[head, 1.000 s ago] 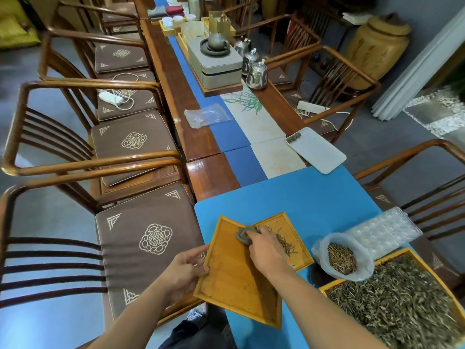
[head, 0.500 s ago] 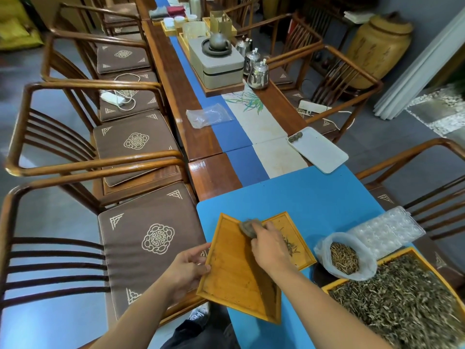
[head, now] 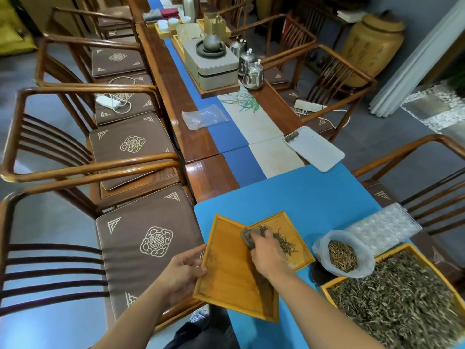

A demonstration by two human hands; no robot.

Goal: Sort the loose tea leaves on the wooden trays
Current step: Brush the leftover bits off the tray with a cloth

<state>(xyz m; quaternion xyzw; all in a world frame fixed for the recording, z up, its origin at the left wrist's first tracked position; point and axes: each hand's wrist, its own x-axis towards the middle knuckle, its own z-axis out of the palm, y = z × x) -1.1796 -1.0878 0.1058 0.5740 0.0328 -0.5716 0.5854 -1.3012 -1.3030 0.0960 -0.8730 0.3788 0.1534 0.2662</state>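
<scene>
A bare wooden tray [head: 226, 270] lies tilted over the blue mat's left edge, and my left hand [head: 185, 268] grips its left rim. Its right edge overlaps a second wooden tray [head: 299, 238] that carries a small heap of loose tea leaves [head: 283, 241]. My right hand [head: 268, 253] is closed on a grey-brown cloth pad [head: 247, 238] pressed on the first tray's upper right part, beside the heap. A large yellow-rimmed tray [head: 380, 258] piled with tea leaves [head: 402, 303] fills the lower right.
A plastic bag of tea [head: 343, 255] and a clear blister sheet [head: 385, 227] lie right of the trays. A white tray [head: 317, 149], a clear bag [head: 203, 117] and tea ware [head: 211, 64] sit farther up the table. Wooden chairs [head: 141, 238] line both sides.
My right hand with the cloth pad has slid slightly along the left tray near the overlap. My left hand still holds the tray rim.
</scene>
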